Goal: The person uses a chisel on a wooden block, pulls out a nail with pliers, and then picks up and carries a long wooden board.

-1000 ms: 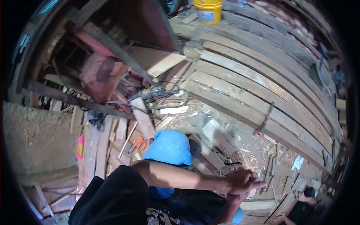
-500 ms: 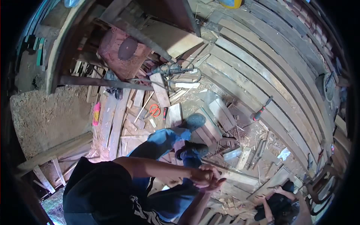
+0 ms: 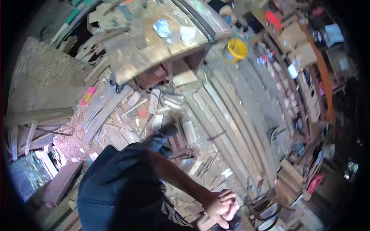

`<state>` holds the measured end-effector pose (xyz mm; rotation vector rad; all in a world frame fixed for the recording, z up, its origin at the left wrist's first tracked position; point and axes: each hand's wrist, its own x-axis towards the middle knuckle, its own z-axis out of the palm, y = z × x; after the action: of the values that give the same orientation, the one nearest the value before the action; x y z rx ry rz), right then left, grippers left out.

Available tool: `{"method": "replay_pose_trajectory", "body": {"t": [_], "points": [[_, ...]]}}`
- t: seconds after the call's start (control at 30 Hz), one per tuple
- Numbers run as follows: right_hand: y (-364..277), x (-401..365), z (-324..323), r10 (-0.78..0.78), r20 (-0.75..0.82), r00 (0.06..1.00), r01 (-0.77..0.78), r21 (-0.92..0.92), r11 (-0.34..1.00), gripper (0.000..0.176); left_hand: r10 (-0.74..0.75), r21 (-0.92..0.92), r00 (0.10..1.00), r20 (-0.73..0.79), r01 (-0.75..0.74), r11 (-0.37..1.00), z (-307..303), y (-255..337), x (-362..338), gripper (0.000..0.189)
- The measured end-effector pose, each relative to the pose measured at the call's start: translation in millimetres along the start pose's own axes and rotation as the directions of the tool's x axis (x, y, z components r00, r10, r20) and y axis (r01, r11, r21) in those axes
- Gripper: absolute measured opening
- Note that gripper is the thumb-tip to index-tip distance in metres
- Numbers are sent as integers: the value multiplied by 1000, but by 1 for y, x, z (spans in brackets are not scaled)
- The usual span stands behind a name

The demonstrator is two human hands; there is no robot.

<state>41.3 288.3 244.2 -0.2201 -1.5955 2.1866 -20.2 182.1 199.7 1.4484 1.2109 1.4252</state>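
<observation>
My two hands are clasped together at the bottom of the head view. My left hand (image 3: 214,210) comes in at the end of my bare forearm, and my right hand (image 3: 230,201) is folded over it. Nothing shows between the fingers. A dark shape and a pinkish edge lie just under the hands, too blurred to name. My black shirt (image 3: 119,184) fills the lower left, and my jeans leg and shoe (image 3: 163,133) stand on wood offcuts.
Long planks (image 3: 225,115) run across the floor. A workbench (image 3: 127,61) stands at the top, a yellow bucket (image 3: 236,49) beside it. Red scissors (image 3: 142,112), a corded power tool (image 3: 171,100) and scraps lie near my feet. Cluttered shelves (image 3: 304,77) line the right. Sawdust (image 3: 42,77) lies left.
The view has swung and pulled back, now showing the bench top, bucket and shelves. My clasped hands stay together and have dropped towards the bottom edge. The picture is blurred by motion.
</observation>
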Motion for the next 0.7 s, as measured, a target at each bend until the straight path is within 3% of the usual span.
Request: {"method": "replay_pose_trajectory", "body": {"t": [0.03,0.1,0.23,0.27,0.3,0.4,0.5,0.57,0.63,0.7], "points": [[-9,14,16,-27,74,997,22,62,998,69,-3,-31,942,337,14,999,-43,36,8,70],[-21,36,51,-70,207,976,32,185,982,69,154,238,928,340,-243,941,-79,83,7,55],[-6,59,115,-109,392,914,-68,410,910,69,337,321,926,173,-376,869,-99,103,-4,52],[3,60,131,-234,301,925,54,505,862,66,392,326,913,116,-408,853,-101,101,-6,52],[-8,66,137,-105,437,894,-143,497,856,69,434,334,898,71,-432,838,-99,100,-7,51],[-6,74,145,-148,536,831,-231,575,785,76,542,352,839,-38,-496,794,-93,96,-11,50],[-14,76,159,-232,584,778,-203,582,787,77,610,377,787,-95,-539,753,-89,95,-16,49],[-14,79,162,-214,584,783,-248,609,753,77,645,401,755,-119,-558,726,-92,93,-17,48],[-20,80,163,12,555,832,-389,566,727,76,671,414,730,-134,-573,707,-96,96,-19,48],[-18,80,157,51,524,850,-357,501,788,73,686,430,716,-130,-583,689,-102,100,-24,49]]}}
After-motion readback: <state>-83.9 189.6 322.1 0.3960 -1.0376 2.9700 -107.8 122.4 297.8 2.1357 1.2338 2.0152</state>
